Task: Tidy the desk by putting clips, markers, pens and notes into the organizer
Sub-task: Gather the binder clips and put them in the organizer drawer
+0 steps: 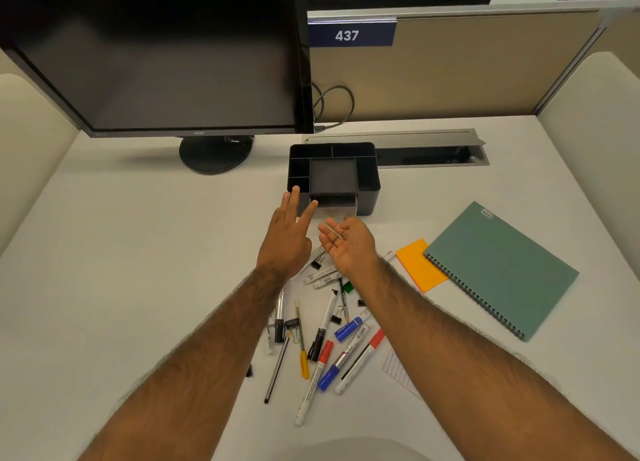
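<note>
Organizer on counter, compartments empty, drawer ajar | left hand reaching it, fingers spread | right hand palm up, loose, something thin on it | markers and pens, clips, orange notes all left to stow

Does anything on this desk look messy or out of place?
Yes. Markers, pens and binder clips lie crisscrossed in a loose heap on the desk, while the black organizer looks empty on top. Its small drawer is partly pulled out, and the orange notes lie askew.
</note>
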The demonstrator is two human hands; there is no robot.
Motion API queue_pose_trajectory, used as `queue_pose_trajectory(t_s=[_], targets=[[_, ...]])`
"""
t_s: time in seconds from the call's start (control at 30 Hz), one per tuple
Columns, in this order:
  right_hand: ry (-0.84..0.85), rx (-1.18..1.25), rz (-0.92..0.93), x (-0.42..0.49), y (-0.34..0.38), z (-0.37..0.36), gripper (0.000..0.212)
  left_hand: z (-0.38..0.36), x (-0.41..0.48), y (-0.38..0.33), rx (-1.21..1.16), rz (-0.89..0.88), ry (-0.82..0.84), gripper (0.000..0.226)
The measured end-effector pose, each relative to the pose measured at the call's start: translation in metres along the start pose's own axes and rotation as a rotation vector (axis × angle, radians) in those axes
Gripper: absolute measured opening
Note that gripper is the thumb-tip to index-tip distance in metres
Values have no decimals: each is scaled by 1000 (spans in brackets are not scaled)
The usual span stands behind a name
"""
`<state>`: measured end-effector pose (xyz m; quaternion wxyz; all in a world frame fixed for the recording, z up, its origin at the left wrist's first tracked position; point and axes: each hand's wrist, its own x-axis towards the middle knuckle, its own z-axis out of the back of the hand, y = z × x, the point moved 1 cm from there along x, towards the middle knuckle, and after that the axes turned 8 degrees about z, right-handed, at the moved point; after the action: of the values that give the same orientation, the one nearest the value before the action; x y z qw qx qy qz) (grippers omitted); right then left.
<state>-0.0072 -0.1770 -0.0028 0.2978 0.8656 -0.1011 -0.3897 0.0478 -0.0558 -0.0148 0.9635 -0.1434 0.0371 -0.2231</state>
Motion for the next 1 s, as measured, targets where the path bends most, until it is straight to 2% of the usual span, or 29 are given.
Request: queue_pose_trajectory(t_s=[0.17, 0.3, 0.4, 0.5, 0.57, 0.63, 0.67, 0.73, 0.87, 1.0], targets=[[25, -47, -31, -2, 4, 16, 47, -2, -12, -3, 39, -10, 17, 79], [51, -18, -84, -10, 8, 29, 33, -5, -22, -2, 91, -30, 50, 80], [40, -103, -26, -18, 14, 41, 24, -2, -29, -1, 109, -32, 49, 81], [-5, -412, 168, -23, 24, 63, 21, 3, -42, 5, 53, 32, 31, 81], [2, -791, 356, -27, 31, 86, 22, 4, -61, 17, 14, 50, 11, 76], [55, -1252, 529, -28, 33, 107, 13, 1, -90, 36, -13, 57, -17, 70], [73, -1462, 558, -30, 32, 115, 8, -2, -107, 48, -21, 82, -29, 66], [83, -1765, 542, -35, 25, 124, 16, -9, -139, 76, -38, 206, -48, 61], [152, -1977, 631, -44, 7, 119, 33, -15, -183, 135, -15, 484, -58, 72], [198, -2167, 679, -44, -4, 110, 34, -16, -198, 156, 12, 523, -26, 83]])
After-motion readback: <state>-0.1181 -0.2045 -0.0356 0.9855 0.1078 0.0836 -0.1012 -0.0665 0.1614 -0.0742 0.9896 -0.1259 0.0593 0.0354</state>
